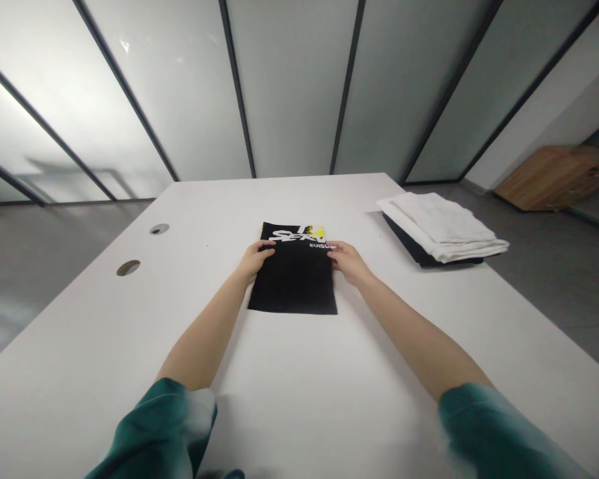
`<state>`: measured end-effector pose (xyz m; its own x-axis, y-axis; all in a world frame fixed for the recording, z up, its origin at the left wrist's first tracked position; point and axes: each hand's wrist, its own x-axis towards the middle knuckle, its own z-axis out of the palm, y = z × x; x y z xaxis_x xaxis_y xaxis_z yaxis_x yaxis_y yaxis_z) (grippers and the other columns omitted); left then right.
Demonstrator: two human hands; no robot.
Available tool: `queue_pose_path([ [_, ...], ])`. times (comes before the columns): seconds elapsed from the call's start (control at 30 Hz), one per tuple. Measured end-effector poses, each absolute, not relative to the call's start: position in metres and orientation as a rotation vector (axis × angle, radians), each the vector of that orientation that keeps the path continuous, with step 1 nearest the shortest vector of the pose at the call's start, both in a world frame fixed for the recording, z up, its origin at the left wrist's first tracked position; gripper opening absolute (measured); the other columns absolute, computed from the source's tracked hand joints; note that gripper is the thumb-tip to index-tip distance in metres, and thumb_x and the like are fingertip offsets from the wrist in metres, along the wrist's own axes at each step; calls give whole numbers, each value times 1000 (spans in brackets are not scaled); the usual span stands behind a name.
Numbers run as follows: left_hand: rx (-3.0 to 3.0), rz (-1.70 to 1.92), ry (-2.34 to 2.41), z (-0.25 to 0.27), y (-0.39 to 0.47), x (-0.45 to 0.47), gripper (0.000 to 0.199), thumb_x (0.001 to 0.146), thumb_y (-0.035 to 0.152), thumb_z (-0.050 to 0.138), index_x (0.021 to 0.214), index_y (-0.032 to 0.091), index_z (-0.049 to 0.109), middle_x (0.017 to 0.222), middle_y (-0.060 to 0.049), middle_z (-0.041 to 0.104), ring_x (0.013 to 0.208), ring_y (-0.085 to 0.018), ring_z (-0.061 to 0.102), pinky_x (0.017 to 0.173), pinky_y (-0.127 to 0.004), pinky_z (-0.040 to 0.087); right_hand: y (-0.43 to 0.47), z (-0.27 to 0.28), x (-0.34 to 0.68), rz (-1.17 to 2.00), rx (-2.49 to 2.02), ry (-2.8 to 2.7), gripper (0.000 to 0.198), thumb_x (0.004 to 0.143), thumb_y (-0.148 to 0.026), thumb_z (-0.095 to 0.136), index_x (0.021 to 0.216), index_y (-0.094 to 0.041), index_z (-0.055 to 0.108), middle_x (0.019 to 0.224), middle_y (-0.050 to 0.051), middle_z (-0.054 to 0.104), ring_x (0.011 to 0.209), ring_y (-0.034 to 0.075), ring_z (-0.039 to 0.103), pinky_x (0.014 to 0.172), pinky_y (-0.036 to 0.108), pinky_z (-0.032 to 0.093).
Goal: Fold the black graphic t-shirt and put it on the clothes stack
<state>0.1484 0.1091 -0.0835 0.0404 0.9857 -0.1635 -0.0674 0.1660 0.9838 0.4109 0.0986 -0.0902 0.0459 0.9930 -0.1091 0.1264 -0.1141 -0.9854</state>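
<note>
A folded black garment (pixel 294 279) lies on the white table in front of me, with white lettering and a yellow print across its far end. Its exact kind cannot be made out from the folds. My left hand (pixel 253 259) grips its left edge, thumb on top and the other fingers partly hidden beneath. On the opposite edge, my right hand (pixel 349 261) pinches the cloth in the same way, near the small white letters. Both hands are closed on the fabric at about the same height.
A stack of folded white cloth (pixel 444 223) lies over a black folded piece (pixel 409 241) at the table's right edge. Two round holes (pixel 128 267) pierce the white table (pixel 299 386) on the left. Frosted glass panels stand behind; a wooden cabinet (pixel 559 176) is at far right.
</note>
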Motion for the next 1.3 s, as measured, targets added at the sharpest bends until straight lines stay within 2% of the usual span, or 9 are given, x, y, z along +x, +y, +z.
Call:
queue_pose_path([
  [0.07,991,1111,1179,-82,109,147,33,69,18,72,102,17,71,86,-5,75,79,-20,71,82,-37,58,100,-88,413,1341,-1322,-1050,46,65,-10,57,110,-17,63,75,1,68,65,17,63,59,26,49],
  [0.2,926,1116,1133,-76,111,143,19,71,19,72,89,15,74,93,-9,77,93,-23,72,92,-37,57,99,-85,414,1500,-1245,-913,46,63,-8,58,108,-17,65,75,2,70,66,17,64,59,26,50],
  [0.33,953,1040,1142,-72,113,139,30,73,13,66,101,17,76,102,-9,77,101,-24,72,95,-39,57,97,-83,412,1552,-1246,-901,53,67,-9,59,118,-21,66,87,2,75,67,17,66,59,27,51],
  [0.5,1008,1070,1129,-74,111,137,35,70,12,67,103,18,76,105,-8,77,102,-24,71,96,-40,56,100,-84,413,1393,-1209,-993,43,63,-8,58,102,-20,73,93,3,76,78,17,68,71,29,53],
  [0.67,1112,1081,1036,-63,118,138,42,62,16,73,104,18,75,103,-6,76,100,-23,69,97,-38,51,110,-76,421,1236,-1159,-1078,31,63,-18,62,92,-20,71,97,5,74,93,20,67,85,33,51],
  [0.9,1416,1083,1138,10,177,151,45,72,31,61,113,15,72,116,-9,71,112,-26,61,93,-38,47,171,-5,430,1101,-1229,-1096,25,66,-22,59,90,-21,65,87,2,68,88,18,63,82,32,49],
  [1.03,1523,1191,1069,43,192,153,49,76,36,59,118,14,69,119,-8,69,118,-27,58,100,-40,44,191,29,434,926,-1206,-1236,26,73,-28,59,98,-22,64,96,1,67,94,18,61,86,34,47],
  [1.17,1541,1198,1010,11,153,143,48,74,34,62,118,16,69,123,-7,68,123,-27,55,105,-39,40,153,0,438,839,-1231,-1321,32,75,-33,61,104,-22,64,96,1,69,99,20,61,89,35,46],
  [1.3,1456,856,1149,-52,91,132,47,74,34,68,118,19,68,108,-8,72,107,-26,63,96,-38,46,95,-63,439,1048,-1461,-1422,33,74,-29,64,105,-20,65,80,1,69,78,19,63,77,32,48],
])
